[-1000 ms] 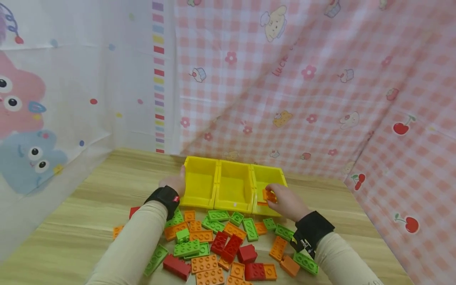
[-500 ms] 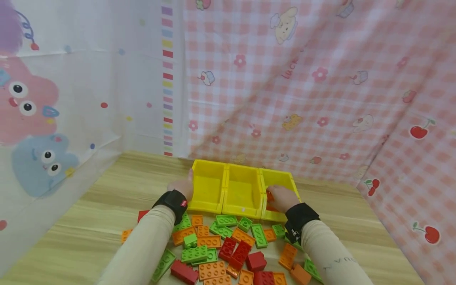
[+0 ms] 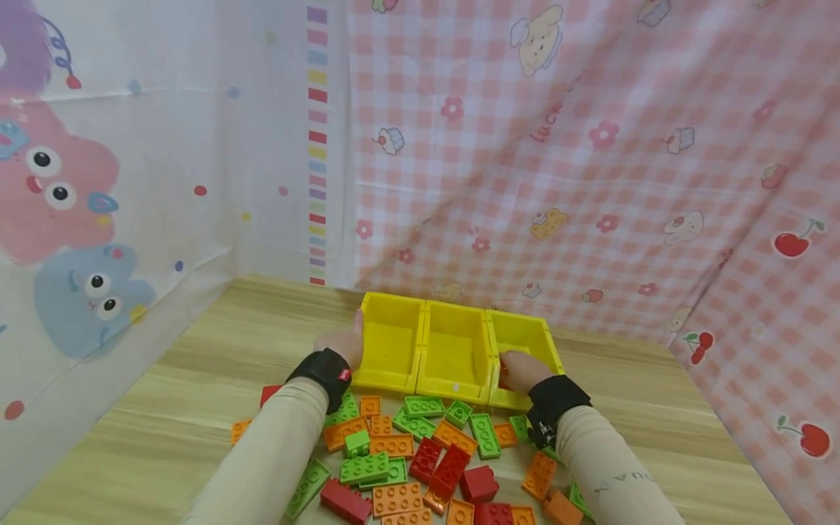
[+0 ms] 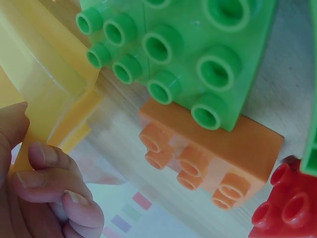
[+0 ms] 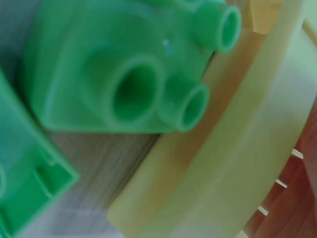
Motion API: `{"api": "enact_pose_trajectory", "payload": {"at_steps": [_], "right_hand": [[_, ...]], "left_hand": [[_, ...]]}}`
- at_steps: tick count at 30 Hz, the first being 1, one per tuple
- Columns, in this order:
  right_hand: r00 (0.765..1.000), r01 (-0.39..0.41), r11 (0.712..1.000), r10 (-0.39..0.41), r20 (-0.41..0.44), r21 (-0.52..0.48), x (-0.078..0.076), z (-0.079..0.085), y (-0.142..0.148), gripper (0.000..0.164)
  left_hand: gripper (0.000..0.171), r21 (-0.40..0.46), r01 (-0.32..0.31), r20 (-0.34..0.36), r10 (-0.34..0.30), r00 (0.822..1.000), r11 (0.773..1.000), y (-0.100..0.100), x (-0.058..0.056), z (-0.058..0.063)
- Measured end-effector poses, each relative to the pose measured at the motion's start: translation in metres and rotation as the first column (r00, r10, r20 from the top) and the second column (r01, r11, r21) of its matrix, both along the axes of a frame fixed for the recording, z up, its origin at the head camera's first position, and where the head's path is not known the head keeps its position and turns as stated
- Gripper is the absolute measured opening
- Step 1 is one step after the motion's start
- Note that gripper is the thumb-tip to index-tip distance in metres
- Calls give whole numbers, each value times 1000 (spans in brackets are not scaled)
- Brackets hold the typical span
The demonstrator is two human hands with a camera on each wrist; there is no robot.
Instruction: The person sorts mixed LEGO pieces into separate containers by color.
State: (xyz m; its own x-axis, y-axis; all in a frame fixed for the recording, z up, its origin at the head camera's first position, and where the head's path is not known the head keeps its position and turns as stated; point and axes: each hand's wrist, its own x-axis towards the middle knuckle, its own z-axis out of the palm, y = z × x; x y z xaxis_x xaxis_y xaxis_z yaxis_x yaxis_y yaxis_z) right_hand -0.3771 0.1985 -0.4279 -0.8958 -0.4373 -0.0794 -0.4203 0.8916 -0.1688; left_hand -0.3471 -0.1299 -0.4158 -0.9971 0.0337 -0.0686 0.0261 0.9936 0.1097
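Three yellow bins [image 3: 457, 350] stand joined in a row at the back of the table. My left hand [image 3: 341, 344] grips the outer wall of the leftmost bin, its thumb up along the side; the left wrist view shows the fingers [image 4: 54, 178] curled beside the yellow wall. My right hand [image 3: 525, 370] is down inside the right bin, over its front part. At its fingertips a bit of an orange toy brick [image 3: 504, 370] shows, seemingly pinched, mostly covered by the hand. In the right wrist view the bin's rim [image 5: 213, 183] hides much of that hand.
Many toy bricks lie loose before the bins: green [image 3: 364, 467], red [image 3: 345, 502] and orange [image 3: 397, 499], some stacked or overlapping. Close to the right wrist is a green brick [image 5: 119, 84]. Patterned cloth [image 3: 453, 168] hangs behind the bins and along both sides.
The right hand has gone lower into the right bin with an orange brick at its fingertips. The left hand keeps its grip on the left bin. The head view has shifted slightly.
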Motion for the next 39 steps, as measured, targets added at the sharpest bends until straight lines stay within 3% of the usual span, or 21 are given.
{"api": "enact_pose_trajectory", "payload": {"at_steps": [6,11,17,24,39], "right_hand": [[1000,-7,999,8,20,-34,7,4,0,7],[999,-47,998,47,1,-29,14,7,3,9],[994,-106,993,104,-29,-60,33,19,10,12],[979,-185,979,176,-100,-90,58,21,20,22],[976,-214,975,210,-54,-66,116,28,38,25]], "left_hand": [[60,-5,12,-25,-12,1000,1000,0,0,-1],[61,29,14,16,-14,1000,999,3,4,6],[59,33,21,45,-22,999,999,3,8,16],[59,7,23,59,-23,998,1000,0,2,9],[61,18,43,57,-44,997,999,-1,0,8]]}}
